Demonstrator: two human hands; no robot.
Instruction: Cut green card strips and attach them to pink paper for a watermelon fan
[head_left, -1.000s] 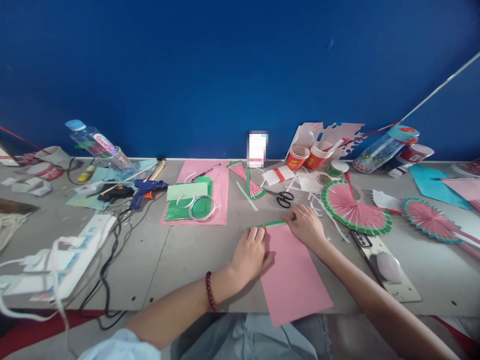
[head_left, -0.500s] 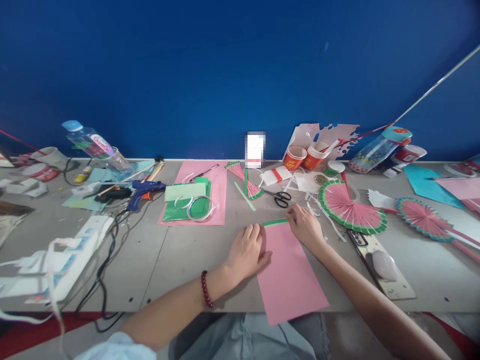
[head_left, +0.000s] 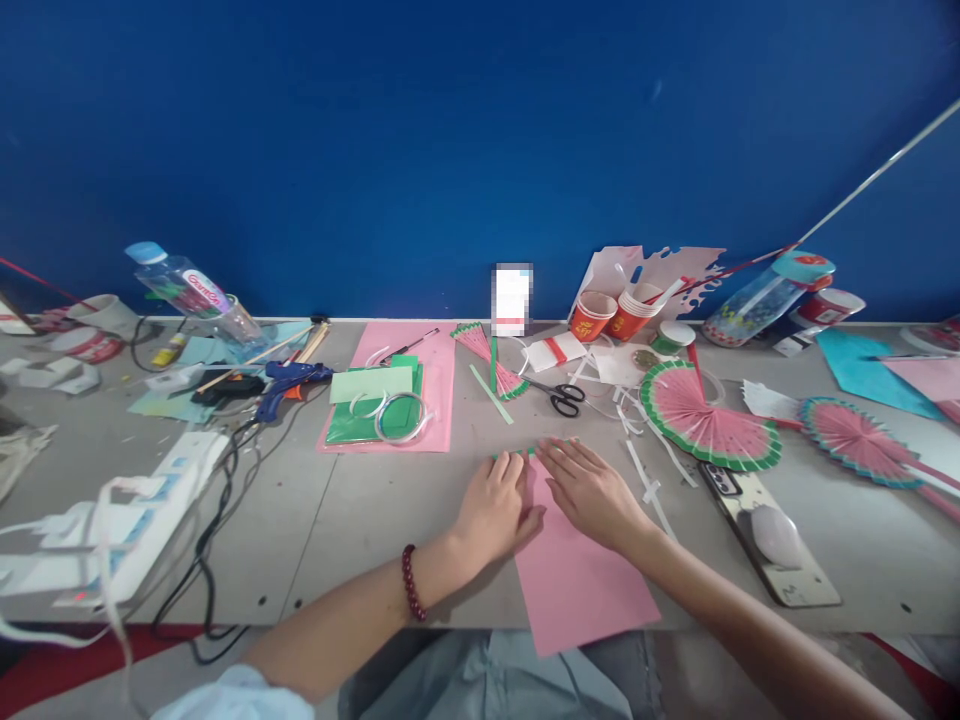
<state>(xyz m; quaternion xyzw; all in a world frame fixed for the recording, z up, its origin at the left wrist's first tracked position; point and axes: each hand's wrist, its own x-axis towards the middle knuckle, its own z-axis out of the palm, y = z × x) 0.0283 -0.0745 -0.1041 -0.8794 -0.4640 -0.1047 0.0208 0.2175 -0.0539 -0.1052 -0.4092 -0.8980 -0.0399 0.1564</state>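
A sheet of pink paper (head_left: 589, 590) lies in front of me, its near end overhanging the table edge. Along its far edge runs a narrow green strip (head_left: 532, 453), mostly covered by my fingers. My left hand (head_left: 491, 505) presses on the far left corner with bent fingertips, thumb held apart on the sheet. Stretched flat over the strip and the paper's far right part is my right hand (head_left: 592, 495), fingers side by side. Neither hand grips anything. Black-handled scissors (head_left: 566, 400) lie beyond my right hand.
To the right are pleated watermelon fans (head_left: 712, 420) and a phone (head_left: 795, 560) with a mouse (head_left: 775, 535) on it. Paper cups (head_left: 595, 315) stand at the back. Leftward lie green sheets (head_left: 352, 425), a blue glue gun (head_left: 289, 385) and a power strip (head_left: 161, 510).
My right hand has moved left from the strip's right end and flattened onto it. White paper scraps it hid now show on the table. My left hand stays in place.
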